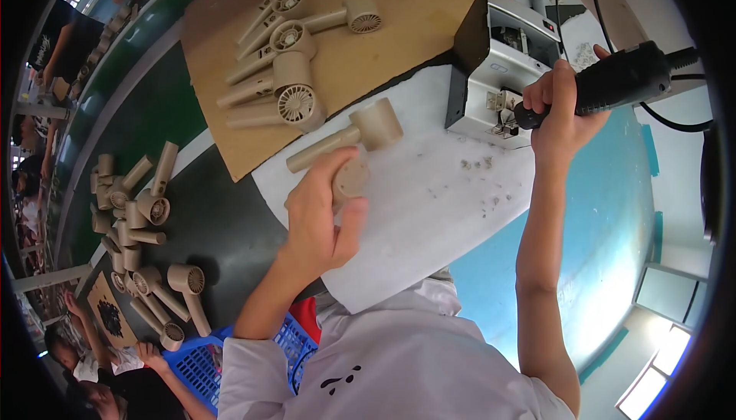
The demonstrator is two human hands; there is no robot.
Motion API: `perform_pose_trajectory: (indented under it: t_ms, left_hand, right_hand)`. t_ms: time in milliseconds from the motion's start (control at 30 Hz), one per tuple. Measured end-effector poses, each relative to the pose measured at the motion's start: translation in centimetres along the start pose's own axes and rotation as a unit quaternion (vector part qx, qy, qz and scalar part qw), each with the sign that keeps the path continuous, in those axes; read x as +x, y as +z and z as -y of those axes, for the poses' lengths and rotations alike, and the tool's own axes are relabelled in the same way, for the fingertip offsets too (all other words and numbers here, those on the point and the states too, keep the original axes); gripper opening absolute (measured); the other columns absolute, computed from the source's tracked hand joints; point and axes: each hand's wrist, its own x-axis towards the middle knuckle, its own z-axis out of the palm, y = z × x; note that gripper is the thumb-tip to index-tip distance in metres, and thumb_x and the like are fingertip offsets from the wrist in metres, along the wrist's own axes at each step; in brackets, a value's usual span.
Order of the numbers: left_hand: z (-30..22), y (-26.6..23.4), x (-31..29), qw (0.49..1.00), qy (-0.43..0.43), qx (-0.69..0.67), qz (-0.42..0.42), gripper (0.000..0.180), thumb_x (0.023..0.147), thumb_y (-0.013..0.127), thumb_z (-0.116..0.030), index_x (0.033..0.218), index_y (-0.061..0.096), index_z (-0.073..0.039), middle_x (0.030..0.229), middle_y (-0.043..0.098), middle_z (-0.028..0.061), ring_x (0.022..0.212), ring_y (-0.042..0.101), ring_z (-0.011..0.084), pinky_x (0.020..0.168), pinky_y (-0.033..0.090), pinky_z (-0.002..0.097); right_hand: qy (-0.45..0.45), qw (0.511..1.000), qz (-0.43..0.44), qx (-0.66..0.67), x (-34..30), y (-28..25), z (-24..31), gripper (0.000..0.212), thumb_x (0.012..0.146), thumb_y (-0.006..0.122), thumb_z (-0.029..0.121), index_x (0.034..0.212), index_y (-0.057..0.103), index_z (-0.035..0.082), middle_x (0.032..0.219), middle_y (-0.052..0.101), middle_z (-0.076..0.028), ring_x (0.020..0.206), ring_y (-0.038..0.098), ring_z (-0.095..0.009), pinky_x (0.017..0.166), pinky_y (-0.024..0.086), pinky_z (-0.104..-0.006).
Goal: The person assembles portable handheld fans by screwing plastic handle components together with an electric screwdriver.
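My left hand [318,217] is curled around a beige fan part [352,178] with a rounded end, fingers on one side and thumb on the other. Just beyond it a beige handheld fan [377,125] lies on the white sheet [429,220]. My right hand [558,109] grips a black electric screwdriver [621,81], held roughly level with its tip to the left. That tip is at the front of a screw feeder [502,67], by its small metal outlet; whether a screw sits on it is too small to tell.
Several beige fans [291,75] lie on brown cardboard [399,52] at the back. More fans [138,228] are heaped on the dark belt [222,228] at left. Small dark bits [487,163] dot the sheet. A blue basket [192,370] stands below; a cable [675,125] hangs right. Other people work far left.
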Motion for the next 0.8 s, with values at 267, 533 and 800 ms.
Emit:
perform_pose_trajectory:
  t_ms: [267,533,800]
  left_hand:
    - [-0.5,1.1,0.8,0.999,-0.024,-0.04,0.007,0.026,0.083,0.069,-0.011,0.104,0.058,0.002,0.082,0.062,0.0136,0.067,0.06,0.0276,0.06,0.048,0.0328]
    - [0.0,2.8,0.3,0.997,0.068,0.01,0.023,0.025,0.085,0.07,-0.018,0.096,0.057,0.001,0.071,0.059,0.0104,0.056,0.058,0.0229,0.053,0.046,0.0279]
    - [-0.2,2.9,0.4,0.997,0.07,0.013,0.018,0.032,0.078,0.078,-0.022,0.094,0.059,-0.002,0.07,0.06,0.0096,0.054,0.058,0.0258,0.05,0.046,0.0327]
  right_hand:
    - [-0.004,0.991,0.128,0.028,-0.1,-0.2,-0.6,0.053,0.09,0.056,0.0,0.135,0.03,0.004,0.053,0.036,-0.001,0.044,0.036,-0.01,0.045,0.035,-0.0295]
    - [0.075,0.996,-0.038,0.005,-0.7,0.2,0.4,0.043,0.087,0.058,-0.001,0.126,0.041,0.007,0.058,0.037,0.0,0.046,0.036,-0.01,0.046,0.035,-0.0284]
    - [0.097,0.885,0.13,0.437,-7.1,1.1,5.9,0.05,0.099,0.034,0.006,0.145,0.032,0.027,0.065,0.039,0.001,0.046,0.037,-0.011,0.044,0.04,-0.0286]
